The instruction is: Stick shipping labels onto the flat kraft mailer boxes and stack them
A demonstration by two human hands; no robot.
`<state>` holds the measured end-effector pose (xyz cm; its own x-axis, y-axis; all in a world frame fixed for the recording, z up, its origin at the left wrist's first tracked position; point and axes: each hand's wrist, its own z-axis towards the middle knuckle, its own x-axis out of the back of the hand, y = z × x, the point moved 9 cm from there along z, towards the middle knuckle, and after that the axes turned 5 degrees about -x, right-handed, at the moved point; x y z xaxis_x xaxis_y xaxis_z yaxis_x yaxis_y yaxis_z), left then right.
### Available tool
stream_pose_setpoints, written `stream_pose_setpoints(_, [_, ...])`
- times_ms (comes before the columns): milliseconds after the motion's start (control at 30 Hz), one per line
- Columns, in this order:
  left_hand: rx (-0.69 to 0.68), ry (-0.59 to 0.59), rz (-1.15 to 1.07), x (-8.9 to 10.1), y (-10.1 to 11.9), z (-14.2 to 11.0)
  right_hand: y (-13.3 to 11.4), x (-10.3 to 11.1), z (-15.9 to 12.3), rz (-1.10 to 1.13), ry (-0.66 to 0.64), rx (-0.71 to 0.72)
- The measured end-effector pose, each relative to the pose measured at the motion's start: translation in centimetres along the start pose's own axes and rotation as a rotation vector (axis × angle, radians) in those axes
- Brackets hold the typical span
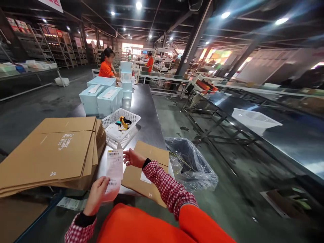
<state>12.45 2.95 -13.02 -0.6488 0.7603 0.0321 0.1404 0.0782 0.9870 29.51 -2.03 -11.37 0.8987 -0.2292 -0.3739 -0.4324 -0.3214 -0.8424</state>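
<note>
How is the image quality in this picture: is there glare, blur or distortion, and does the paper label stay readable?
Head view: ceiling lamps flare with streaks; the steel table shows soft reflections; the right edge smears and lines bend as through a wide lens. The label, held by the left hand and touched by the right hand, shows barcodes, text too small.

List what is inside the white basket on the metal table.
The white basket holds a yellow-and-black tool, some small dark items and a white sheet or bag. Anything beneath those is covered.
</note>
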Motion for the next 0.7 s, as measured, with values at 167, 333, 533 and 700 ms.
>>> stream_pose_setpoints(167, [-0.068,0.009,0.033,0.0,1.4,0.4,4.9,-4.2,-1.9,-0.095,-0.049,0.027])
stream_pose_setpoints(333, [-0.141,0.1,0.141,-0.1,3.0,1.5,4.1,-3.7,-2.1,-0.068,0.12,0.172])
stream_pose_setpoints(533, [-0.197,0.059,0.162,-2.3,5.9,4.4,0.2,-0.4,-2.1,-0.152,0.179,0.237])
stream_pose_setpoints(700, [-0.2,-0.131,0.103,-6.0,7.3,7.3,-3.0,3.4,-2.1,-0.134,0.219,0.277])
